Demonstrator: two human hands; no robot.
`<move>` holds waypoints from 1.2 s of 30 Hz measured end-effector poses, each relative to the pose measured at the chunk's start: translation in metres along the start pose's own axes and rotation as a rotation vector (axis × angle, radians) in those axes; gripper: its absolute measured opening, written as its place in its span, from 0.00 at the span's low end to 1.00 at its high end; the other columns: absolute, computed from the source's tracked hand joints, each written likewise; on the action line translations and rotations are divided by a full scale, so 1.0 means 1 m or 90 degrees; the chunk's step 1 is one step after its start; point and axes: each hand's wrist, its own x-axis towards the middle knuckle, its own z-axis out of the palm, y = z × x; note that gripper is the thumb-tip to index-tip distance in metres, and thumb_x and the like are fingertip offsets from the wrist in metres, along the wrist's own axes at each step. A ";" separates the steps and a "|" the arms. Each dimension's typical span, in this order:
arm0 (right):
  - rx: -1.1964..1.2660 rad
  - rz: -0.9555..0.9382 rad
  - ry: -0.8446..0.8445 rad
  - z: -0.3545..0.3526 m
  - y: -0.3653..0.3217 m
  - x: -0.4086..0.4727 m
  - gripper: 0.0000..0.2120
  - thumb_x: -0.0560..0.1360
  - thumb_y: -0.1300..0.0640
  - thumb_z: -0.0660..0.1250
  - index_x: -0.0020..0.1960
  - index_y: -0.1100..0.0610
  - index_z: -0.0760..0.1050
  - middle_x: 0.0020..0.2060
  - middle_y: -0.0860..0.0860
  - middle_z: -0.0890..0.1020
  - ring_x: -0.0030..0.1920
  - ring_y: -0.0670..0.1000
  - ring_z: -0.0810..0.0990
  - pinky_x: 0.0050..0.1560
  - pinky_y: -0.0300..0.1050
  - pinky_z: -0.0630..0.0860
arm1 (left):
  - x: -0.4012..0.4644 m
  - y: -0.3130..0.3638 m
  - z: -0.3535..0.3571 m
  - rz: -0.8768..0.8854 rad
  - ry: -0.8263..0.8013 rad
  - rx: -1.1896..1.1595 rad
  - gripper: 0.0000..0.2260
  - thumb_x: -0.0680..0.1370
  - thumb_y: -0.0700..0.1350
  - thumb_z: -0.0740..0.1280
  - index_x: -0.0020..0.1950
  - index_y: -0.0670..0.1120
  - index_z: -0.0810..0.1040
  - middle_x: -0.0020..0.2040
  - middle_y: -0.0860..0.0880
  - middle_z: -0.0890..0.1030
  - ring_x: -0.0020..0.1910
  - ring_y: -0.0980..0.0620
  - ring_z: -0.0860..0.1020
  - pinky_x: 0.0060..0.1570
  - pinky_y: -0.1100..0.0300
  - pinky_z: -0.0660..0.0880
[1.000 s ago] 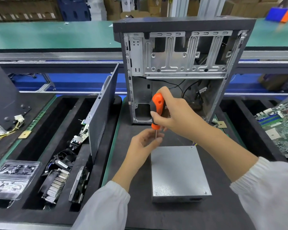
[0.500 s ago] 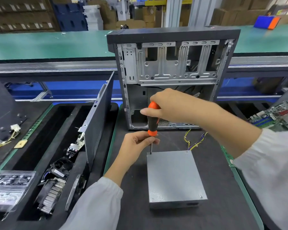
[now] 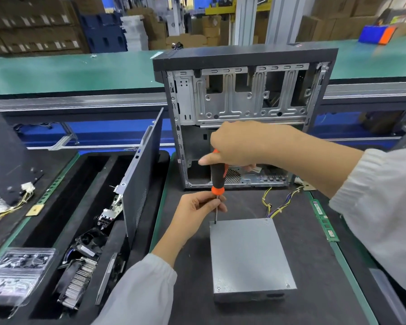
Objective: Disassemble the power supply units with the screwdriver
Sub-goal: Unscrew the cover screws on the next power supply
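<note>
The right hand is wrapped around the top of the orange-and-black screwdriver, holding it upright, while the fingers of the left hand pinch the bare steel shaft just under the handle collar to steady it. Directly below those pinching fingertips, the tip sits at the far-left corner of the grey power supply unit, which lies flat on the dark foam mat, its bundle of yellow and dark wires trailing away beyond the fingers toward the open computer case. Whether a screw head is under the tip cannot be made out, though the placement fits a corner screw. Nearer than the hands, two screws remain seated in the front corners of the lid, and the far-right corner shows only a small mark, possibly another. The lid lies closed and flush. So the job looks to be at its opening stage: the unit is out of the case, the first corner screw is being worked, and at least the two near screws, then lifting the cover, are left. To the left of the steadying hand, a tray holds a fan, a heatsink and a side panel.
</note>
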 end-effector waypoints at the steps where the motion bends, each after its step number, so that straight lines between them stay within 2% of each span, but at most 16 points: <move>1: -0.003 -0.039 -0.017 -0.001 0.000 0.001 0.22 0.79 0.41 0.57 0.42 0.59 0.71 0.26 0.52 0.80 0.32 0.53 0.82 0.31 0.43 0.72 | 0.000 0.000 0.000 -0.004 -0.009 -0.006 0.08 0.79 0.34 0.65 0.50 0.44 0.83 0.41 0.46 0.86 0.46 0.50 0.84 0.51 0.63 0.77; 3: 0.060 -0.100 -0.092 -0.007 0.004 -0.001 0.05 0.78 0.54 0.63 0.51 0.54 0.71 0.37 0.49 0.78 0.38 0.54 0.81 0.36 0.45 0.75 | -0.001 0.001 0.001 -0.011 -0.021 -0.026 0.08 0.80 0.36 0.65 0.51 0.44 0.82 0.42 0.46 0.86 0.47 0.50 0.84 0.51 0.64 0.77; 5: 0.103 -0.149 -0.165 -0.014 0.005 -0.005 0.13 0.75 0.59 0.67 0.56 0.47 0.70 0.42 0.45 0.72 0.43 0.54 0.80 0.40 0.45 0.76 | -0.002 0.002 0.003 -0.012 -0.013 -0.028 0.09 0.81 0.37 0.63 0.51 0.45 0.82 0.42 0.46 0.86 0.46 0.50 0.84 0.49 0.66 0.77; 8: 0.128 -0.108 -0.140 -0.013 0.001 -0.007 0.24 0.71 0.38 0.68 0.62 0.46 0.68 0.43 0.44 0.73 0.41 0.53 0.83 0.42 0.46 0.78 | -0.003 0.000 0.005 -0.008 0.006 -0.028 0.09 0.81 0.37 0.63 0.51 0.44 0.82 0.39 0.47 0.85 0.44 0.49 0.84 0.49 0.64 0.77; 11: 0.056 0.023 -0.054 -0.008 -0.008 -0.007 0.35 0.71 0.27 0.54 0.47 0.60 0.72 0.29 0.52 0.79 0.23 0.50 0.81 0.29 0.41 0.72 | -0.003 0.000 0.005 -0.007 0.006 -0.011 0.08 0.81 0.37 0.63 0.53 0.44 0.82 0.40 0.47 0.84 0.45 0.50 0.84 0.49 0.65 0.77; 13: 0.015 0.012 -0.041 -0.001 -0.011 -0.003 0.32 0.76 0.32 0.51 0.40 0.62 0.73 0.25 0.53 0.79 0.28 0.53 0.82 0.29 0.41 0.69 | -0.004 0.001 0.006 -0.012 -0.002 0.000 0.08 0.80 0.38 0.64 0.53 0.46 0.82 0.41 0.48 0.85 0.45 0.52 0.84 0.49 0.68 0.76; 16: 0.034 -0.075 -0.109 -0.006 -0.011 0.000 0.10 0.80 0.51 0.60 0.53 0.58 0.73 0.40 0.51 0.77 0.39 0.54 0.80 0.34 0.44 0.73 | -0.002 0.004 0.007 -0.019 -0.011 -0.009 0.07 0.80 0.38 0.64 0.51 0.45 0.82 0.42 0.50 0.85 0.46 0.51 0.84 0.50 0.66 0.76; 18: 0.091 -0.110 -0.184 -0.016 -0.007 -0.004 0.14 0.77 0.58 0.66 0.61 0.50 0.69 0.45 0.47 0.71 0.39 0.49 0.76 0.39 0.45 0.75 | 0.000 0.005 0.007 -0.025 -0.013 -0.018 0.06 0.80 0.37 0.65 0.51 0.44 0.82 0.42 0.50 0.85 0.45 0.50 0.84 0.52 0.64 0.77; 21: 0.119 -0.067 -0.152 -0.019 -0.008 -0.008 0.26 0.72 0.38 0.68 0.64 0.49 0.66 0.44 0.50 0.74 0.40 0.53 0.83 0.43 0.48 0.80 | 0.002 0.006 0.008 -0.027 -0.021 -0.016 0.06 0.79 0.38 0.66 0.50 0.44 0.81 0.41 0.51 0.85 0.44 0.51 0.84 0.54 0.63 0.77; 23: 0.100 0.025 -0.105 -0.015 -0.014 -0.010 0.33 0.71 0.29 0.59 0.55 0.59 0.69 0.35 0.53 0.77 0.26 0.51 0.82 0.30 0.41 0.77 | 0.001 0.005 0.009 -0.027 -0.023 -0.014 0.05 0.80 0.38 0.66 0.49 0.44 0.81 0.39 0.50 0.84 0.43 0.51 0.84 0.54 0.62 0.77; 25: 0.005 0.049 -0.058 -0.007 -0.018 -0.008 0.32 0.76 0.32 0.52 0.42 0.62 0.70 0.31 0.54 0.76 0.21 0.48 0.78 0.22 0.40 0.70 | 0.001 0.003 0.010 -0.030 -0.017 -0.010 0.05 0.80 0.39 0.65 0.49 0.45 0.80 0.39 0.51 0.84 0.42 0.52 0.84 0.51 0.65 0.77; 27: -0.087 0.012 -0.041 -0.003 -0.016 -0.006 0.25 0.80 0.39 0.53 0.43 0.61 0.72 0.36 0.54 0.78 0.32 0.52 0.78 0.27 0.43 0.68 | 0.001 0.003 0.010 -0.029 -0.019 -0.008 0.05 0.80 0.39 0.65 0.49 0.45 0.80 0.39 0.51 0.84 0.43 0.51 0.84 0.51 0.65 0.77; 29: -0.097 -0.071 -0.070 -0.008 -0.011 -0.006 0.12 0.80 0.49 0.59 0.55 0.56 0.73 0.48 0.54 0.77 0.42 0.54 0.77 0.34 0.44 0.70 | 0.001 0.003 0.010 -0.022 -0.025 -0.025 0.05 0.80 0.37 0.64 0.50 0.44 0.79 0.40 0.51 0.83 0.44 0.50 0.84 0.52 0.63 0.77; 30: -0.062 -0.104 -0.102 -0.012 -0.009 -0.006 0.11 0.78 0.52 0.63 0.60 0.51 0.71 0.52 0.53 0.73 0.45 0.54 0.77 0.38 0.45 0.72 | 0.001 0.004 0.010 -0.020 -0.024 -0.033 0.05 0.80 0.37 0.64 0.50 0.44 0.78 0.40 0.50 0.83 0.44 0.49 0.84 0.53 0.63 0.77; 33: 0.060 -0.129 -0.139 -0.023 -0.005 -0.009 0.29 0.70 0.39 0.71 0.66 0.44 0.64 0.53 0.51 0.70 0.45 0.53 0.80 0.43 0.46 0.79 | 0.001 0.007 0.009 -0.021 -0.018 -0.031 0.06 0.80 0.37 0.64 0.51 0.45 0.79 0.39 0.51 0.83 0.44 0.48 0.83 0.56 0.59 0.77; 36: 0.073 -0.003 -0.098 -0.020 -0.010 -0.009 0.42 0.64 0.25 0.62 0.60 0.59 0.69 0.36 0.53 0.80 0.27 0.52 0.82 0.32 0.44 0.79 | 0.001 0.009 0.010 -0.018 -0.030 -0.009 0.06 0.81 0.36 0.63 0.50 0.42 0.80 0.37 0.53 0.82 0.42 0.48 0.82 0.57 0.55 0.78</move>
